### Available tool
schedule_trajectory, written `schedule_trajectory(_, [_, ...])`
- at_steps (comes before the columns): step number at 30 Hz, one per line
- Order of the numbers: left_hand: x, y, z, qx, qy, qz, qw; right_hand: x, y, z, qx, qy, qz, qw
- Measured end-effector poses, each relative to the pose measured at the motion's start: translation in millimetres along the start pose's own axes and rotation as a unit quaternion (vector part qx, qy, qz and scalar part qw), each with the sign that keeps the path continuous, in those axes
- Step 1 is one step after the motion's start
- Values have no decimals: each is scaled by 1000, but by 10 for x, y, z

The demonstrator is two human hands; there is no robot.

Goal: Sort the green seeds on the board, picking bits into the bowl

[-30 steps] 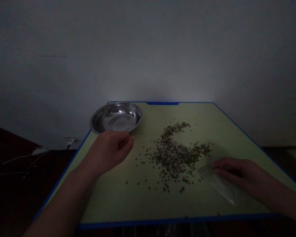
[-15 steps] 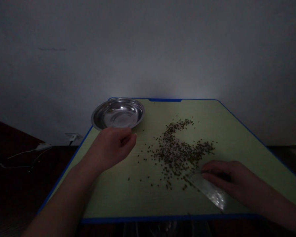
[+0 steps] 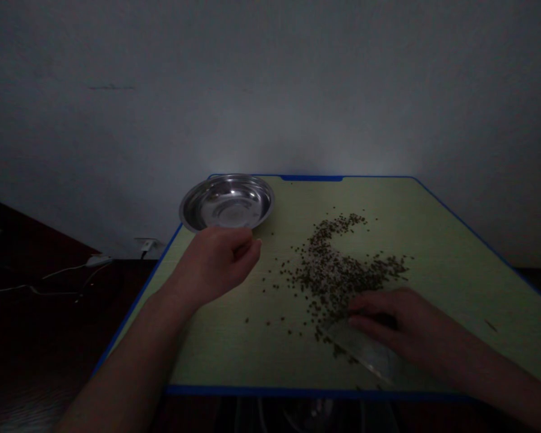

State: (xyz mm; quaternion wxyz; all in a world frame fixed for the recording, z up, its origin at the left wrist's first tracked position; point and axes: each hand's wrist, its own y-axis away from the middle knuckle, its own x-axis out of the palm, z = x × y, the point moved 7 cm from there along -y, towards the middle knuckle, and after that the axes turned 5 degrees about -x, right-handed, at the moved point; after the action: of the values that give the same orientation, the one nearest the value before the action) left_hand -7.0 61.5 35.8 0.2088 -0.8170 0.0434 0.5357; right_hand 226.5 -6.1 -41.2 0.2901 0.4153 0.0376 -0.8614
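Right hand (image 3: 399, 313): pinching clear bag (image 3: 372, 353) at the pile's near-right edge; best kept low and flat, moved gently, lest seeds (image 3: 327, 270) scatter. Left hand (image 3: 216, 261): clenched, contents hidden, just near of metal bowl (image 3: 235, 213), far left on table (image 3: 216, 355).

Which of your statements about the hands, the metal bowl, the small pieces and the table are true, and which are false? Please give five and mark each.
1. The right hand holds a clear bag. True.
2. The metal bowl is full of small dark pieces. False: no pieces show in the metal bowl; many small dark pieces lie loose on the table.
3. The left hand is nearer to the bowl than the right hand is. True.
4. The table has a red edge. False: the edge is blue.
5. The bowl stands at the table's far left. True.
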Motion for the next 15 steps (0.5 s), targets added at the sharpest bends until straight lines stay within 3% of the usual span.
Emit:
schedule_trajectory(8, [22,2,14,-4,-4,4,1000,21,-83,107,-1,7,12,1000])
schedule_trajectory(15, [-3,2,-13,3,0,0,1000,0,25,-40,-1,10,6,1000])
